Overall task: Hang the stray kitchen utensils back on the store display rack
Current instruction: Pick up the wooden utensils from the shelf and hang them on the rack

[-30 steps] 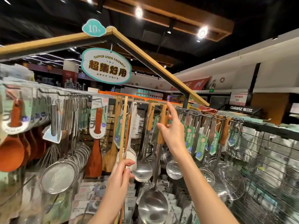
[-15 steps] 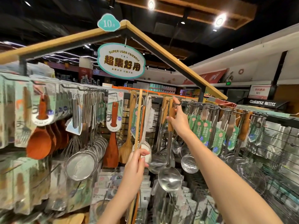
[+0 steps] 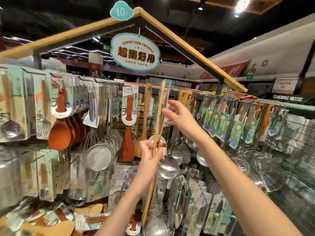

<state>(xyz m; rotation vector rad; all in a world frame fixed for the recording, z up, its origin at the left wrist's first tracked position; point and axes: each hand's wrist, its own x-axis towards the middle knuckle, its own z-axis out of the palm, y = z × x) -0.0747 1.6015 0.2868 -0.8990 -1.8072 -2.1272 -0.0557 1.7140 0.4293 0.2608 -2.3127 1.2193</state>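
Your left hand (image 3: 150,160) grips the long wooden chopsticks (image 3: 157,133) near mid-length, upright before the display rack (image 3: 221,97). Your right hand (image 3: 179,116) is spread, fingers straight, at their upper part; contact appears likely but is blurred. Step in hand: hanging this item. Next, find its top loop and guide it onto a free hook.

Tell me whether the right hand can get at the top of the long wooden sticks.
Probably yes: the right hand hovers open beside the long wooden sticks near their top, nothing between them, while the left hand grips them lower down.
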